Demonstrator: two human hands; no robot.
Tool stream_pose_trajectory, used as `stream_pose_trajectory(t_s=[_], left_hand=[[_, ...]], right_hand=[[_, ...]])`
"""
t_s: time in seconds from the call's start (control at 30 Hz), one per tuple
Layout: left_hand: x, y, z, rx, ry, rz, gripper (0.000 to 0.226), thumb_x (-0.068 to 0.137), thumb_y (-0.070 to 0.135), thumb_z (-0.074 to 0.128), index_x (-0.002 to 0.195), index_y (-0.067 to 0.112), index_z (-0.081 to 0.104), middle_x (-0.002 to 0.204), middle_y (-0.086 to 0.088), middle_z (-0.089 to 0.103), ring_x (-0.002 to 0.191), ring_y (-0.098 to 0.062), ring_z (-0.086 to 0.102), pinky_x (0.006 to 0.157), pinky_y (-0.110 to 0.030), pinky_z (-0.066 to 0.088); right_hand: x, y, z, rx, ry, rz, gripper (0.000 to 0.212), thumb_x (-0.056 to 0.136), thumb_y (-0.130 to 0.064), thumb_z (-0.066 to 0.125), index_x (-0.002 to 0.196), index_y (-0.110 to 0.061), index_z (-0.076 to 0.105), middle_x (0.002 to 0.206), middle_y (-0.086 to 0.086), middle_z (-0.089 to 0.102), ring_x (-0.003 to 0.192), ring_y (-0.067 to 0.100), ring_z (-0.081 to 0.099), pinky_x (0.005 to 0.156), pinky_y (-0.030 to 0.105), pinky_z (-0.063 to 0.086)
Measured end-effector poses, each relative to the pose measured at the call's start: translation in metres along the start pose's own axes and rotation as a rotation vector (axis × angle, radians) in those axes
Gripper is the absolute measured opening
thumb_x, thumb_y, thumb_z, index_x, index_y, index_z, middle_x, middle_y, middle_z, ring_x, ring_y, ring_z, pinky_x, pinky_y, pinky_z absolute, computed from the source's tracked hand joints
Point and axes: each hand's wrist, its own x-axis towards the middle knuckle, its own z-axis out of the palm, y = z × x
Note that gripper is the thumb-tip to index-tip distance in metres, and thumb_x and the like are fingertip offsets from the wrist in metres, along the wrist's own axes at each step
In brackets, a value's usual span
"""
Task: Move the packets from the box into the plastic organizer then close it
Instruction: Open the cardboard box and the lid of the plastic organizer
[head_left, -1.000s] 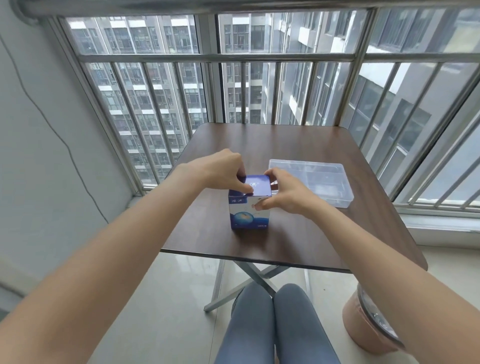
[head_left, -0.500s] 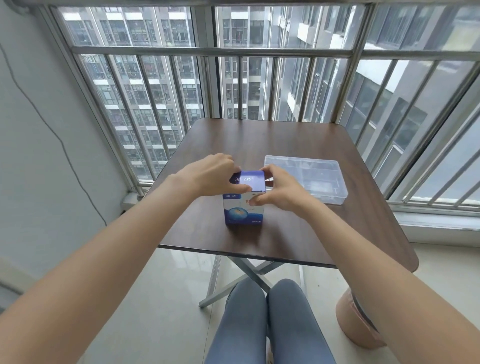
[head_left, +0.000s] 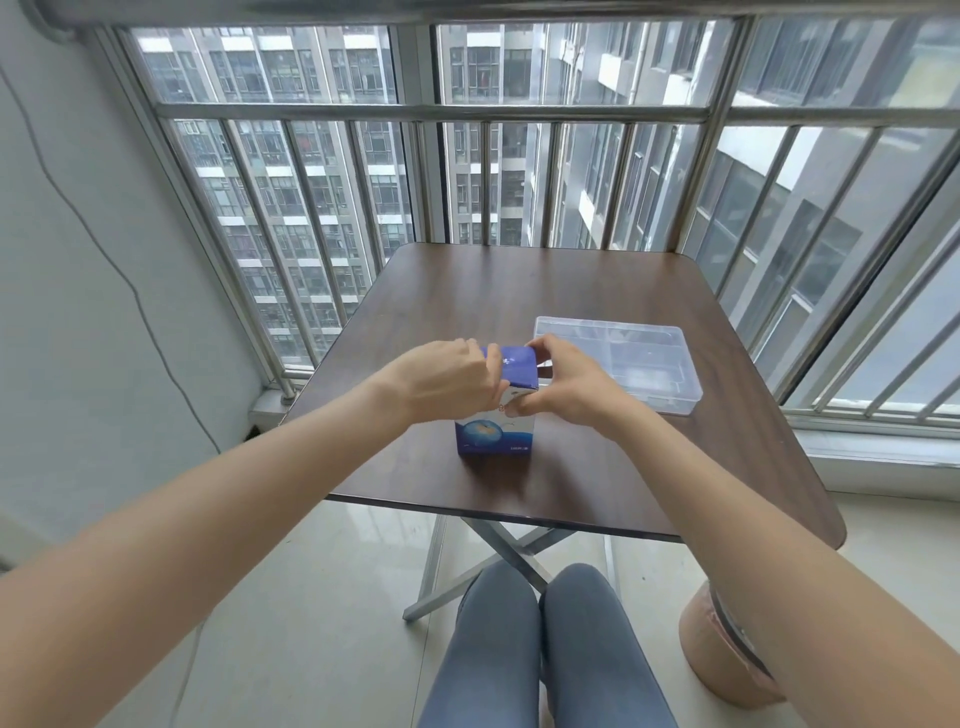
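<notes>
Dark wood-grain table (head_left: 519, 291) on a tiled balcony, steel window bars behind.
Blue and white cardboard box (head_left: 496, 410) stands upright near the front edge; left hand (head_left: 447, 379) and right hand (head_left: 566, 387) curl fingers around its raised top flap. Clear, closed plastic organizer (head_left: 618, 364) lies flat just right.

A home balcony: barred window (head_left: 519, 171) (apartment towers outside), folding table (head_left: 545, 467), tiled floor (head_left: 322, 597).
</notes>
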Motion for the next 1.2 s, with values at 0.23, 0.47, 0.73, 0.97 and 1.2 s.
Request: stream_pose_trajectory(t_s=[0.23,0.47,0.73,0.97,1.2], left_hand=[[0.006,-0.006,-0.018,-0.515,0.251,-0.440,0.040,0.101,0.036,0.029,0.112,0.002,0.048,0.066,-0.013,0.063,0.053,-0.033,0.061,0.044,-0.033,0.041],[0.019,-0.001,-0.004,-0.555,0.440,-0.815,0.029,0.074,-0.013,0.060,0.093,0.007,0.050,0.091,-0.015,0.052,0.076,-0.031,0.054,0.061,-0.038,0.048],[-0.004,0.004,0.000,-1.045,0.235,-0.641,0.034,0.082,0.035,0.069,0.110,0.016,0.064,0.103,0.000,0.056,0.095,-0.012,0.051,0.078,-0.020,0.036],[-0.015,0.006,-0.005,-1.099,0.418,-0.771,0.026,0.088,0.020,0.064,0.112,0.010,0.061,0.096,0.002,0.063,0.087,-0.010,0.060,0.077,-0.021,0.052],[-0.015,0.015,-0.009,-1.071,0.394,-0.768,0.036,0.089,0.015,0.061,0.124,0.010,0.053,0.115,-0.009,0.057,0.103,-0.017,0.057,0.082,-0.023,0.048]], right_hand=[[0.001,0.004,0.002,0.059,0.013,-0.009,0.067,0.064,-0.010,0.084,0.121,-0.011,0.049,0.118,0.002,0.058,0.103,0.014,0.054,0.080,0.024,0.043],[0.000,0.004,0.003,0.098,-0.004,0.013,0.070,0.065,-0.008,0.083,0.124,-0.013,0.045,0.119,0.000,0.055,0.105,0.015,0.054,0.084,0.029,0.048],[-0.006,0.001,0.004,0.322,0.002,0.013,0.092,0.076,-0.016,0.077,0.144,-0.034,0.017,0.103,-0.007,0.051,0.104,0.016,0.056,0.083,0.027,0.051],[-0.007,-0.004,0.001,0.340,0.061,0.002,0.058,0.091,-0.032,0.059,0.140,-0.037,0.028,0.111,0.005,0.060,0.106,0.021,0.059,0.086,0.039,0.054],[-0.012,0.008,0.002,0.211,0.311,0.009,0.047,0.092,-0.003,0.038,0.135,-0.022,0.039,0.095,0.006,0.053,0.086,0.020,0.055,0.058,0.014,0.048]])
